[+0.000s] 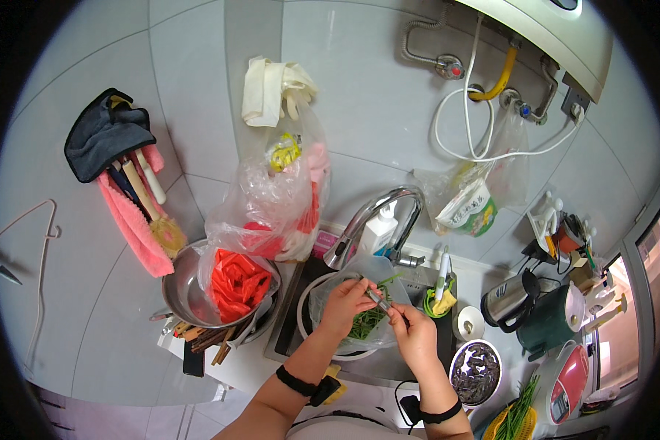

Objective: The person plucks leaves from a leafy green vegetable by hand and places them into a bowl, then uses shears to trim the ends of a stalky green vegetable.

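Over a kitchen sink, my left hand (345,306) and my right hand (415,335) meet around a small grey shrimp or similar item (378,300), whose exact kind I cannot tell. My left fingertips pinch its upper left end and my right fingers hold its lower right end. Below them a clear plastic bag (388,272) lines a round white-rimmed basin (308,324) in the sink. Green vegetable trimmings (366,324) lie inside the bag. A white bowl of raw shrimp (476,373) stands right of my right hand, with a small white bowl (468,323) behind it.
A chrome faucet (357,220) arches over the sink's back. At left, a steel pan (184,291) holds a red plastic bag (239,286). A steel kettle (509,297), a rice cooker (569,385) and a yellow basket (514,421) of green stalks stand at right.
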A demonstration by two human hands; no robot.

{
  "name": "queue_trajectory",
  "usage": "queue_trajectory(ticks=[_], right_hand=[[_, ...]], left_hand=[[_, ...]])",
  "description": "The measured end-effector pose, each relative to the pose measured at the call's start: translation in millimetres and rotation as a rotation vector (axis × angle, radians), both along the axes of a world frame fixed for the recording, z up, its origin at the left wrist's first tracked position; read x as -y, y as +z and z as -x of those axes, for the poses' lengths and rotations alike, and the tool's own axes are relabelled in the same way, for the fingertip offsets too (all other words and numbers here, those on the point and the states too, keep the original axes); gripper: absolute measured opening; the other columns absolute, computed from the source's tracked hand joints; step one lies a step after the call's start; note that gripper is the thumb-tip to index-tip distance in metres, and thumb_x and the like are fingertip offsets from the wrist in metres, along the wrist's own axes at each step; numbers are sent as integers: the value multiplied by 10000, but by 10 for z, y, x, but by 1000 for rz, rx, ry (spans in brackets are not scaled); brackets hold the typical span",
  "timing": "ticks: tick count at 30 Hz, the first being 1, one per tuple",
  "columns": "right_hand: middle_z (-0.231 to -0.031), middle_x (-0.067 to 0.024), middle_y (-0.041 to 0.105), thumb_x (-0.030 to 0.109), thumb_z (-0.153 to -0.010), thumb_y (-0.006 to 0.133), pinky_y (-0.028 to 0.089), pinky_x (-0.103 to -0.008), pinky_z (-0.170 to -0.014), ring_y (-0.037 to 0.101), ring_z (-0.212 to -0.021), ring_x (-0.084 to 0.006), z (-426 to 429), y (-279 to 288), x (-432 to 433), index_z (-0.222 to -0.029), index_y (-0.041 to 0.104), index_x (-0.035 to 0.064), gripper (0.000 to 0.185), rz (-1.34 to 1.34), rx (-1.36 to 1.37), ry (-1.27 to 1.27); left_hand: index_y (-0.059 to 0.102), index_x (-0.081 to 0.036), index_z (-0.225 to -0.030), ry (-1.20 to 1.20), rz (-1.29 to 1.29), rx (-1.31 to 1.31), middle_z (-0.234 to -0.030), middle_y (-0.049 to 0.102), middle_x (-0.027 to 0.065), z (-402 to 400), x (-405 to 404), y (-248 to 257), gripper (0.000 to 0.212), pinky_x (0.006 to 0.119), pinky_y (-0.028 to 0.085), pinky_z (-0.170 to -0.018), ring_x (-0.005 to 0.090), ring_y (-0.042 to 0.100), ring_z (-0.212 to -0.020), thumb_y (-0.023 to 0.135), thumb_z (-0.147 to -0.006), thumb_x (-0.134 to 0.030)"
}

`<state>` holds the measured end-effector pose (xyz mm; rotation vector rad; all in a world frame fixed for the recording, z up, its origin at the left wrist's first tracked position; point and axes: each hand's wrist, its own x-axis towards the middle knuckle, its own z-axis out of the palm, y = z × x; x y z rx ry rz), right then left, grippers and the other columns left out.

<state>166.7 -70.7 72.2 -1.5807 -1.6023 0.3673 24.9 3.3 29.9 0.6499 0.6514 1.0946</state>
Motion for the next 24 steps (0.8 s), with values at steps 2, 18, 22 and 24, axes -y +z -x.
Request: queue_trajectory(ticks=[2,18,22,24], right_hand=[[-684,-166,613,174,-815,634,460,-345,-532,596,-585,-307,-23,110,11,-916,655,34,174,45,14,8],[-750,-102,596,250,-751,655,475,-392,-615,593,-703,-310,-115,586,-211,-842,656,75,198,-1,438,207],[-725,-98,593,277,-764,642,474,-393,-611,591,-700,-310,-115,583,-252,-822,665,76,211,-35,504,226],[-707,-105,592,315,-781,623,468,-394,-603,589,-693,-311,-142,583,-299,-821,663,75,247,-50,561,317]], left_hand=[[601,-8,-938,4,-80,-91,-893,625,86,-15,-16,-17,249,288,507,-766,164,617,-822,504,-922,-236],[505,23,-1122,-209,-598,-354,-848,526,10,316,-148,24,285,197,426,-639,66,497,-689,557,-864,-85],[500,23,-1131,-166,-599,-411,-775,504,22,351,-136,61,320,203,410,-644,80,469,-673,585,-831,-50],[477,4,-1172,-171,-811,-660,-749,540,91,403,-172,65,374,269,429,-638,164,530,-673,591,-825,-77]])
